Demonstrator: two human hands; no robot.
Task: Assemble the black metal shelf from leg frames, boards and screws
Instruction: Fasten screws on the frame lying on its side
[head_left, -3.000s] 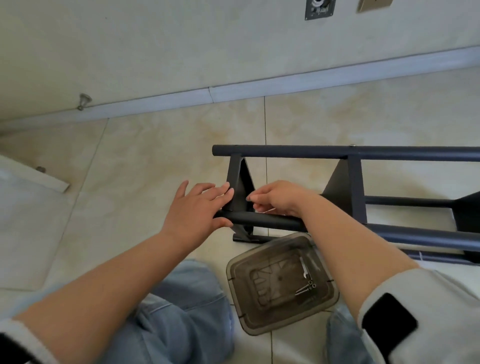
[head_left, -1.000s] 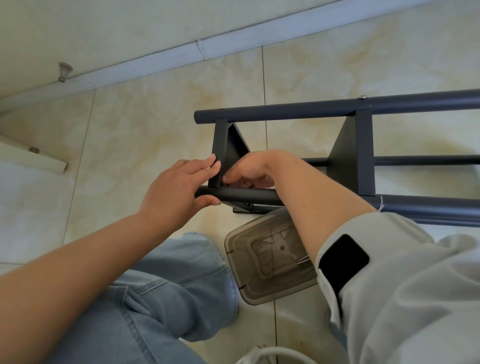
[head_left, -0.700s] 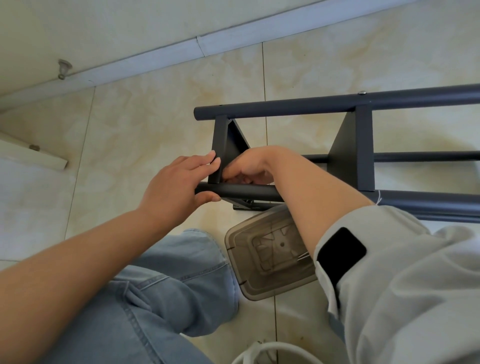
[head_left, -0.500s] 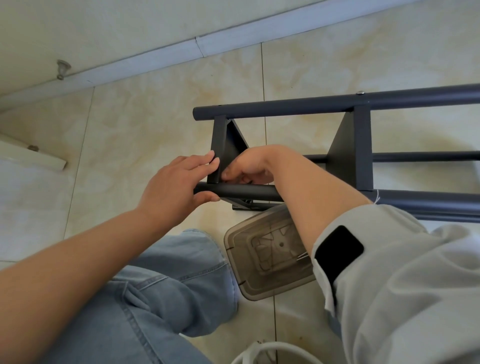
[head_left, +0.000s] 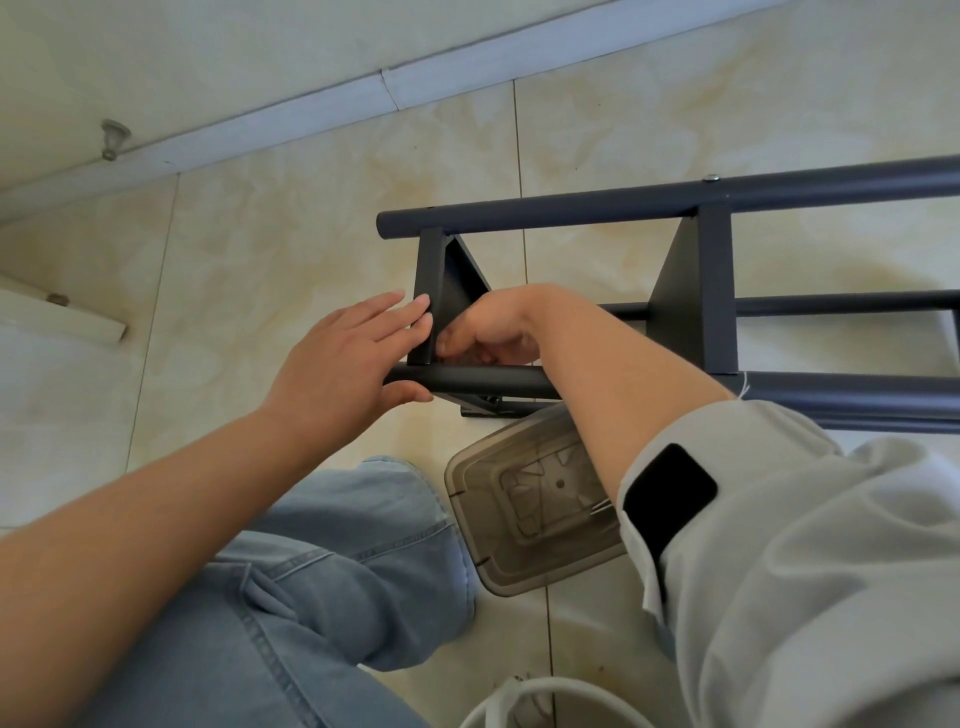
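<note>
The black metal shelf lies on its side on the tiled floor. Its far leg tube and near leg tube run left to right, joined by an end board and a second board. My left hand wraps the left end of the near tube, fingertips resting on the end board's edge. My right hand is curled inside the corner where that board meets the near tube; its fingertips are pinched together, and what they hold is hidden. A screw head shows on the far tube.
A smoky clear plastic box with small metal parts sits on the floor under my right forearm. My jeans-clad knee is at lower left. A white round rim is at the bottom. The wall skirting runs behind; a door stop sticks out.
The view has tilted down and closer since three seconds ago. Over the last second both hands have stayed at the same corner with only small finger shifts.
</note>
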